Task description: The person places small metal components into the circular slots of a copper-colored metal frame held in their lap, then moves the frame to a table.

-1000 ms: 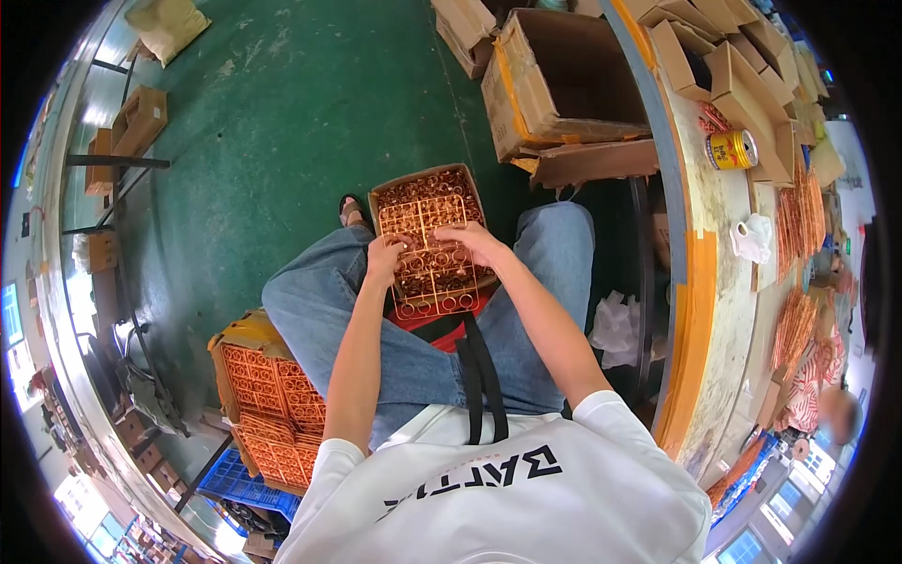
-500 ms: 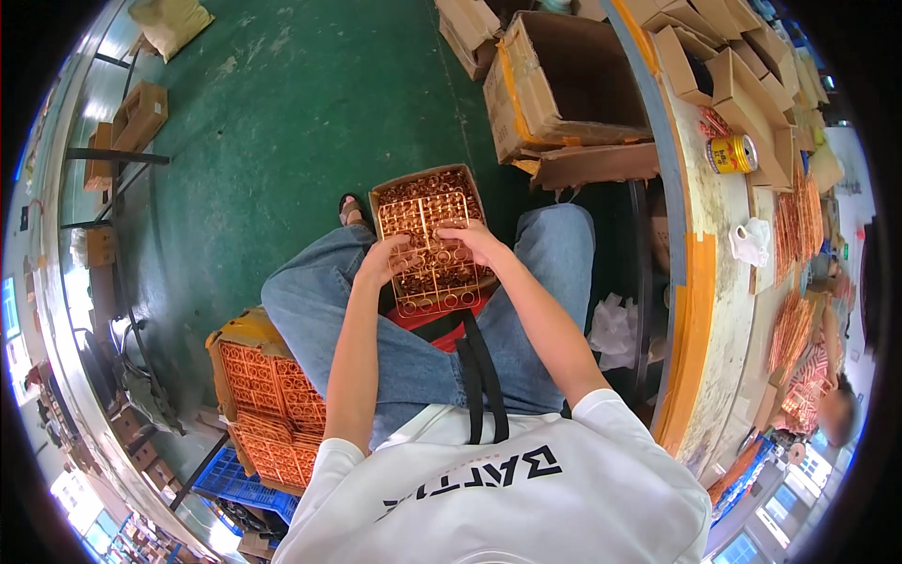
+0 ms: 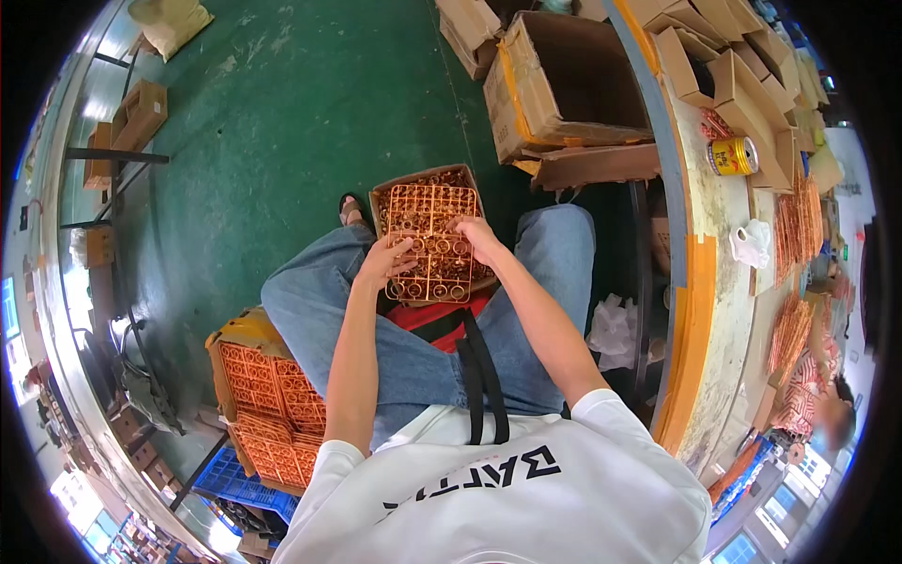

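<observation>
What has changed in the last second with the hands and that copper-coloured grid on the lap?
Hardly anything. Both hands, left hand and right hand, keep their grip on the copper-coloured grid frame, with only slight finger shifts. The brown cardboard box of parts on the lap and the crate of orange grids stayed put.

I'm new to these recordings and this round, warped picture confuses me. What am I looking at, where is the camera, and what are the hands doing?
The camera sits on a seated person's head and looks down through a fisheye lens, so straight edges bend. No machine is involved. The two forearms rising from the lower edge are the person's own. The left hand and right hand both grip an orange grid frame of small ring-shaped parts, held over a small cardboard box of loose orange pieces resting on the lap. Beside the left leg, on the green floor, a box holds stacked orange frames. To the right runs a workbench with a yellow can and more frames.
</observation>
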{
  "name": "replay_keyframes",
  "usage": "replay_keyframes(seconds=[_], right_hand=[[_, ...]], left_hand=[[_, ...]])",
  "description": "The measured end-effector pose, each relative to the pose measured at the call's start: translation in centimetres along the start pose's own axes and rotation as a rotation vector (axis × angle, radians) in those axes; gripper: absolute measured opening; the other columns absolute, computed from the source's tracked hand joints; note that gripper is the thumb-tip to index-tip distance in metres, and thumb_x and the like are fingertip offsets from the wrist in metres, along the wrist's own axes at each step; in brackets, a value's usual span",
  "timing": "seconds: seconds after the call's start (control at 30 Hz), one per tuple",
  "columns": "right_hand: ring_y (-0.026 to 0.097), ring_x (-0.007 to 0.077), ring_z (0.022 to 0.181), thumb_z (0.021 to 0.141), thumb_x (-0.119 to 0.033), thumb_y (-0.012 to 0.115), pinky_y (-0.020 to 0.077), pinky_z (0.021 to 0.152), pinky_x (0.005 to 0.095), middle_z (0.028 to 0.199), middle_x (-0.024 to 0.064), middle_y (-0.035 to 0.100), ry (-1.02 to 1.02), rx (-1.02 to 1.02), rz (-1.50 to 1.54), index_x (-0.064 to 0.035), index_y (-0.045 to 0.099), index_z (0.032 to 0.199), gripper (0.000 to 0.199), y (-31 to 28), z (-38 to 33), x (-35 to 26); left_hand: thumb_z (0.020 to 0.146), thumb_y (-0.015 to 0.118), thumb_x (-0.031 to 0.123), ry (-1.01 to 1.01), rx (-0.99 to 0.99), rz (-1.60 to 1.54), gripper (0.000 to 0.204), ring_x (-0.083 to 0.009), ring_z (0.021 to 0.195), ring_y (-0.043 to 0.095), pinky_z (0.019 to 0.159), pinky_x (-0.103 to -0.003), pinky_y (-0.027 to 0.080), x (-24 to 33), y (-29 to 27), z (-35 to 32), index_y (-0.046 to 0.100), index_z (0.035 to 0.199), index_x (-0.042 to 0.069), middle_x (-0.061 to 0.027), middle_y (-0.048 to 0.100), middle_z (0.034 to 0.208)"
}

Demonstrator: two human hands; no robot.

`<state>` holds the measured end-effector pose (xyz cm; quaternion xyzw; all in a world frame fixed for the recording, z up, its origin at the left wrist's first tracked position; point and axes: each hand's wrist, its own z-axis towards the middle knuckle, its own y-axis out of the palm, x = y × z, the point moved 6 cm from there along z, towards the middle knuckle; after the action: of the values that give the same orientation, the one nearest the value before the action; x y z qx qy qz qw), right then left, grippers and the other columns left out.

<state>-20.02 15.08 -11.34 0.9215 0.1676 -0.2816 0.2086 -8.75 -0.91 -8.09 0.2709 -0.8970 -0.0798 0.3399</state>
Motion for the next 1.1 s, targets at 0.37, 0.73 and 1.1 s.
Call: replay_keyframes(seconds=[0.37, 0.73, 1.1], right_hand=[[0.046, 0.0145, 0.108, 0.084, -0.031, 0.057, 0.0398, 0.083, 0.0369, 0.109, 0.0064, 0.055, -0.047, 0.114, -0.08, -0.0041, 0.057, 0.11, 0.037, 0.8, -1.5, -0.9], [0.057, 0.0105, 0.081, 0.09, -0.022, 0.055, 0.0435, 0.063, 0.021, 0.089, 0.0005, 0.059, -0.081, -0.111, -0.461, -0.0045, 0.056, 0.102, 0.021, 1.7, -1.3, 0.6], [0.06, 0.0141, 0.075, 0.087, -0.022, 0.059, 0.0518, 0.062, 0.0271, 0.091, 0.0065, 0.059, -0.101, -0.135, 0.016, -0.0027, 0.056, 0.104, 0.026, 2.5, -2.6, -1.6]], left_hand=[[0.083, 0.066, 0.02, -0.043, 0.232, -0.196, 0.026, -0.014, 0.076, 0.062, 0.064, -0.023, 0.055, -1.2, -3.8, 0.6, 0.058, 0.105, 0.007, -0.0032, 0.063, 0.096], [0.086, 0.062, 0.016, 0.148, 0.348, -0.092, 0.02, -0.0161, 0.078, 0.062, 0.068, -0.026, 0.054, -0.2, -2.6, 1.2, 0.059, 0.101, 0.003, -0.0065, 0.063, 0.096], [0.087, 0.058, 0.011, 0.123, 0.132, -0.37, 0.023, -0.0222, 0.092, 0.062, 0.073, -0.026, 0.057, -0.3, -1.2, 1.2, 0.053, 0.107, 0.001, -0.0087, 0.06, 0.1]])
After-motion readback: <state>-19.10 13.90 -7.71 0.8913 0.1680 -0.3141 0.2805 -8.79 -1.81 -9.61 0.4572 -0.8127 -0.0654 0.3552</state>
